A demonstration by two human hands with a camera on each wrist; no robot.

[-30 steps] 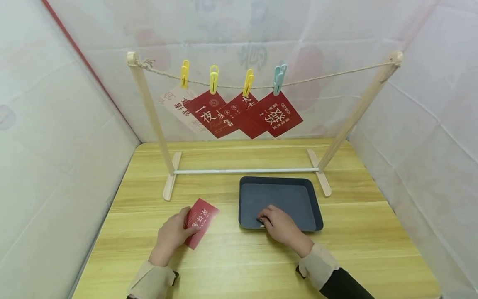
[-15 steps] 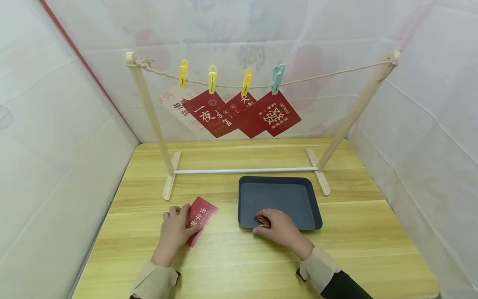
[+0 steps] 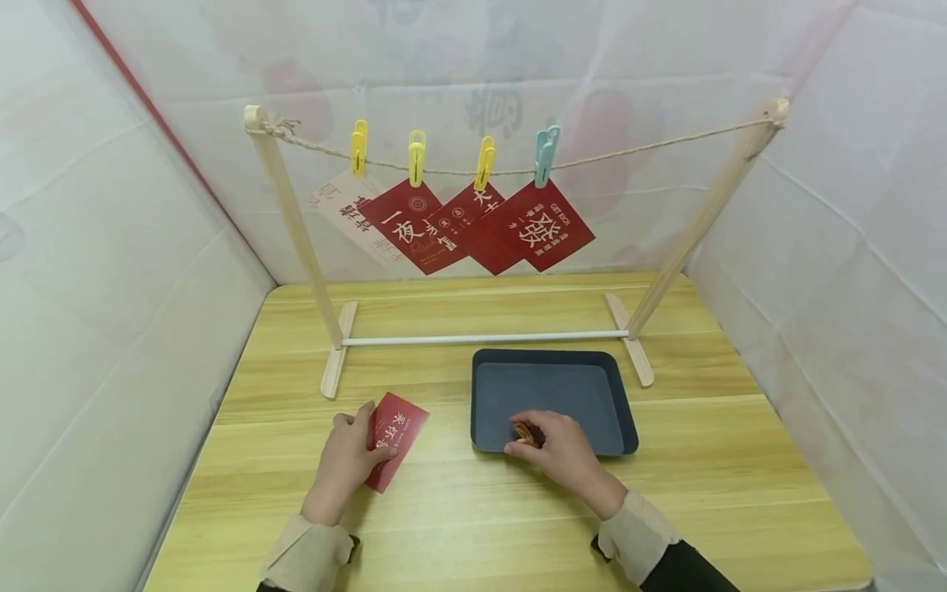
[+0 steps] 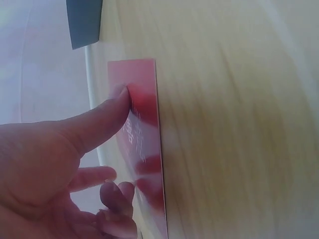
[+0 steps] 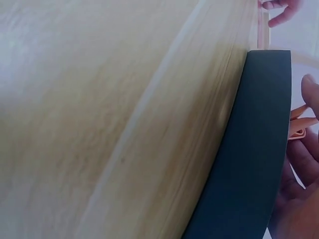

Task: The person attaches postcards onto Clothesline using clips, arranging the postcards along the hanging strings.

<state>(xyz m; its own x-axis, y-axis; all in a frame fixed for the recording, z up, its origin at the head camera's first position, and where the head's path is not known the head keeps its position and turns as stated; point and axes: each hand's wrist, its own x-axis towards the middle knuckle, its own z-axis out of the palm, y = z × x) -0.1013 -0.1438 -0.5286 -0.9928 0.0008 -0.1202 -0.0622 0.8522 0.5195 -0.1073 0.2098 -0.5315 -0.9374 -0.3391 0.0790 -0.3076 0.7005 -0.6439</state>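
Note:
In the head view my left hand [image 3: 340, 464] pinches a red card [image 3: 403, 432] with white characters, low over the table's left half. The left wrist view shows the thumb across the card's printed face [image 4: 144, 112], with some fingers curled near its edge. My right hand [image 3: 568, 450] is over the near edge of a dark grey tray [image 3: 547, 386], holding an orange-brown clothespin [image 3: 526, 433] between thumb and fingers. Part of that clothespin [image 5: 297, 130] shows beyond the tray's wall in the right wrist view; the rest is hidden by the hand.
Behind stands a wooden frame [image 3: 292, 222] with a twine line [image 3: 629, 156]. Several cards, including a red one [image 3: 543, 226], hang there from yellow clothespins [image 3: 417, 158] and a light blue clothespin [image 3: 546, 156]. A white bar [image 3: 481, 338] joins the frame's feet behind the tray.
My right hand has risen slightly from the tray, turning so that the clothespin shows more between thumb and fingers. The left hand and its card have barely moved.

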